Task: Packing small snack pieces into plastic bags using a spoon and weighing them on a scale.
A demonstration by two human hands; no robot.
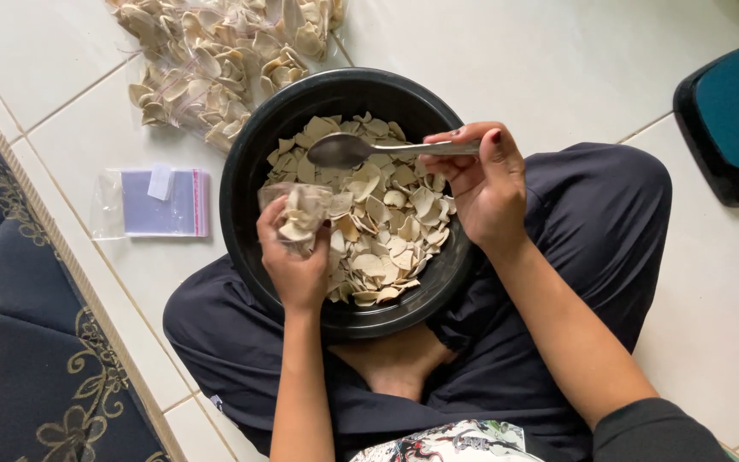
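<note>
Black plastic forms the round bowl (250,145) resting on the sitter's crossed legs, heaped with pale curved chips (387,231). Beyond the bowl lie filled clear bags (207,60) of the same chips; left of it, a stack of flat empty bags (160,203) on the floor tiles. Over the bowl, the right hand (481,184) pinches a metal spoon (361,150), long axis crosswise, scoop pointing left. The left hand (297,265) grips a small clear bag (297,210) partly filled with chips.
</note>
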